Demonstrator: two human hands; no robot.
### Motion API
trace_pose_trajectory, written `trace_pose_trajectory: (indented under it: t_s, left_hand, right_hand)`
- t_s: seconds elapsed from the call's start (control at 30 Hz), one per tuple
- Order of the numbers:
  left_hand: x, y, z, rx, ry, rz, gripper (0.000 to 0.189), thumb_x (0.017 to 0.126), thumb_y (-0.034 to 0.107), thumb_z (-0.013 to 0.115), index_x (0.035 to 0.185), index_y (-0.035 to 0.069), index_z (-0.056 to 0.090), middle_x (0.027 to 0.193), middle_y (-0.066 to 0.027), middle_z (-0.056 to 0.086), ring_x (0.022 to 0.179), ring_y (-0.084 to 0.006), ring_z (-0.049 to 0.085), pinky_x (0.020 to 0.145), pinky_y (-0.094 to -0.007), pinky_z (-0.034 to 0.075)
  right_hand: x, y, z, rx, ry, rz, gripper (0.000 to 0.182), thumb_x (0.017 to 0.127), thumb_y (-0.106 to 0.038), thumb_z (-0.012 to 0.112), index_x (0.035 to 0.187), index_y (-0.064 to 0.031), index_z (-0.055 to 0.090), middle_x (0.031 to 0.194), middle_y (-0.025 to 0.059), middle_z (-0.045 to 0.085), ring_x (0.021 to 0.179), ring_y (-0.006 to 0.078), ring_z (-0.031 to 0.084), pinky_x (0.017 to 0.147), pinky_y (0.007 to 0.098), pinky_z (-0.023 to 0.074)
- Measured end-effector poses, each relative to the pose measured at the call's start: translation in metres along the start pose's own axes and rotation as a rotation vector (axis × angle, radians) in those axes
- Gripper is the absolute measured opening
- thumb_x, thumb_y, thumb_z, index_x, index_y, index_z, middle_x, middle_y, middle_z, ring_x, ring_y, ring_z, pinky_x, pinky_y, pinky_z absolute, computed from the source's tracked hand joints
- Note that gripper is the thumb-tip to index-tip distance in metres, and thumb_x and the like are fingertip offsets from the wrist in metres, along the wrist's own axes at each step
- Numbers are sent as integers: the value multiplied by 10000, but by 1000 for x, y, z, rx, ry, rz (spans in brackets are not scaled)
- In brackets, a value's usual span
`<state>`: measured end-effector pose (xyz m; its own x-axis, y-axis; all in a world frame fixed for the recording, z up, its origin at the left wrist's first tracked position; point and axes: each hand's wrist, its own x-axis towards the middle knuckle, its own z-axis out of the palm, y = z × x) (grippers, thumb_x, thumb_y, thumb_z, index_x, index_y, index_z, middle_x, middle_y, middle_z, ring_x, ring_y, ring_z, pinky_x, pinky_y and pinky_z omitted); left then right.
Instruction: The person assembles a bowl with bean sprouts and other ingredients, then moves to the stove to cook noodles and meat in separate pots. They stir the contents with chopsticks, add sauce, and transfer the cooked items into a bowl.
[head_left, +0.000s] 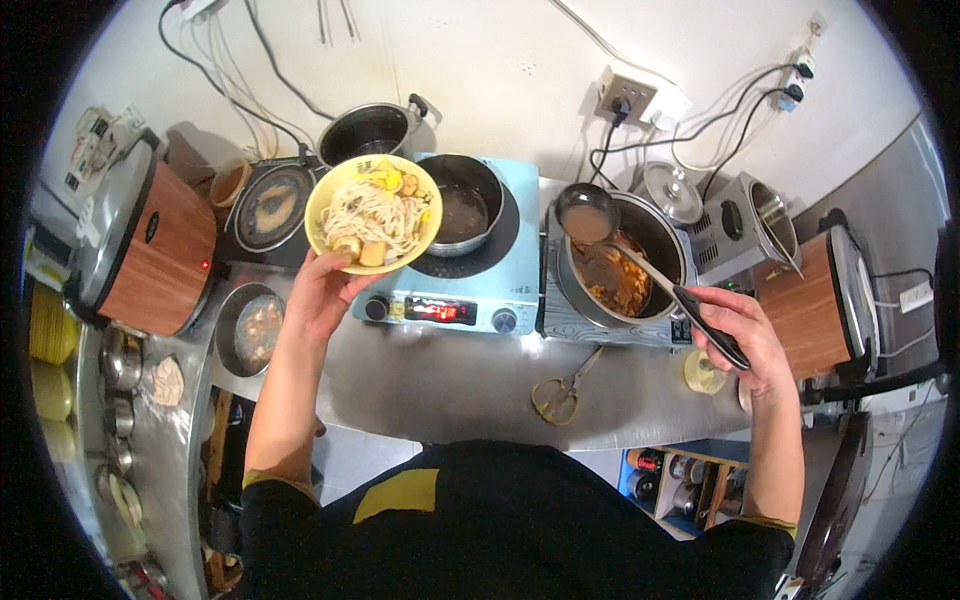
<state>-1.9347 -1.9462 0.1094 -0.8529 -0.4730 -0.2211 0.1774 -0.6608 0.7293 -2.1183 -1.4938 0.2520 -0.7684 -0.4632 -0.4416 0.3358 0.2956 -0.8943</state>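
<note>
My left hand (330, 285) holds a yellow bowl (315, 225) by its near rim. White noodles (371, 214) fill it, with tofu-like chunks (373, 253) and yellow pieces at the edges. In my right hand (739, 334) is the black handle of a ladle (589, 196). Brown broth fills the ladle's dark bowl, which is over the left rim of a deep metal pot (679, 262). Reddish-brown broth with bits of food lies inside that pot. Below and right of the yellow bowl, a dark saucepan (480, 244) stands on a light blue induction cooker (450, 296).
Kitchen scissors (556, 397) lie on the steel counter (435, 382). At far left and right stand wood-patterned cookers (161, 247) (806, 300). A metal pan (247, 330) holds pale food in liquid. Behind the bowl is a black-handled pot (367, 127). Power cords (697, 139) hang along the wall.
</note>
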Motion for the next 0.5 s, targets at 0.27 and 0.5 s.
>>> trace_pose_trajectory:
  t_s: [0.27, 0.5]
  left_hand:
    - [23, 6, 3, 29, 84, -32, 647, 837, -82, 489, 1447, 61, 325, 1376, -219, 502, 1193, -421, 593, 885, -516, 613]
    - [36, 5, -4, 94, 129, -27, 636, 842, -83, 484, 1436, 64, 313, 1364, -215, 509, 1175, -407, 610, 849, -509, 627]
  right_hand:
    - [75, 9, 91, -95, -221, -92, 403, 949, -147, 607, 1315, 20, 572, 757, 42, 641, 513, 73, 495, 433, 212, 345]
    - [110, 52, 144, -1084, 140, -868, 464, 837, -190, 674, 1245, 19, 599, 902, 175, 696, 787, 350, 688, 657, 432, 542]
